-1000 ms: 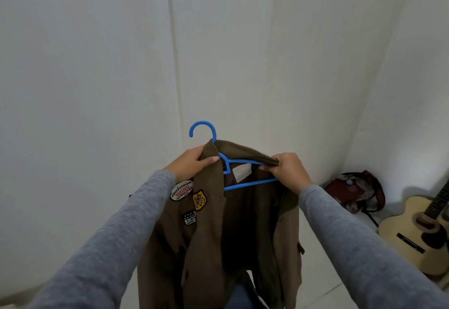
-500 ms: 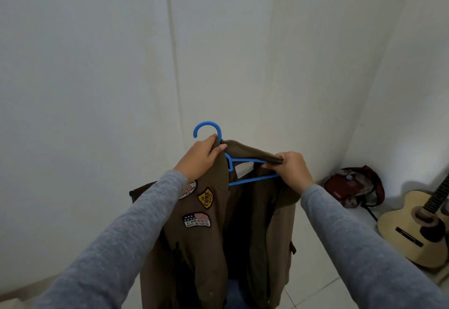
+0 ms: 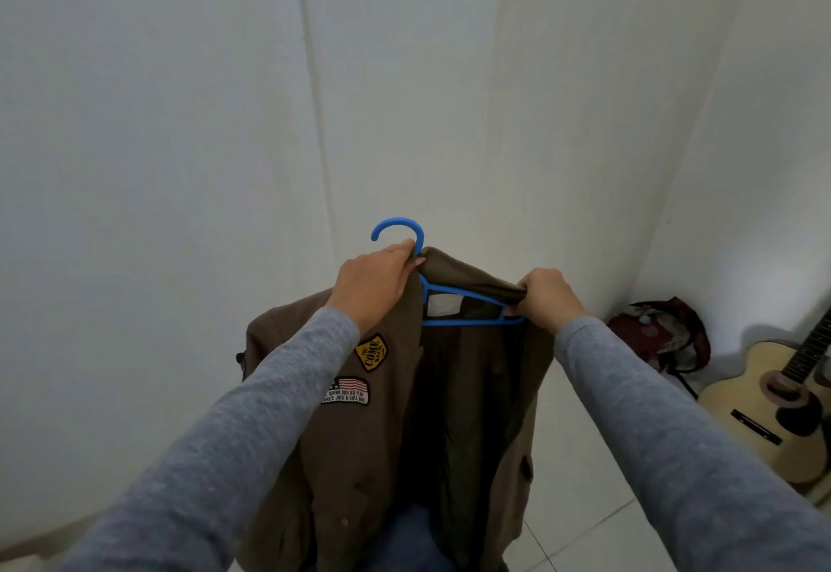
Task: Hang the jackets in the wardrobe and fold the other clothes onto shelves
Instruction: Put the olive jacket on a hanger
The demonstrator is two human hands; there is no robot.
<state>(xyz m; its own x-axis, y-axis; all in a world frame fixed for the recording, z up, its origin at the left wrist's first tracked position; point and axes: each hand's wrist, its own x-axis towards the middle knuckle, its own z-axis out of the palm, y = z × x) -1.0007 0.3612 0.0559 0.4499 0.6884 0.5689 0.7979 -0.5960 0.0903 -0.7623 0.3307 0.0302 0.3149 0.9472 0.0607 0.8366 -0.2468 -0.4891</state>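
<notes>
Step in hand: seating the jacket on the hanger. The jacket hangs in mid-air in front of the person, front open, held between both hands. The left hand has its grip closed round the collar at the base of the hook. The right hand has its grip closed, pinching collar fabric at the hanger's right arm end. The right shoulder appears not yet seated. Next move, as judged: draw that shoulder over the arm end, then present the hook to a rail. No rail is in view. A guitar and a bag stand at right.
</notes>
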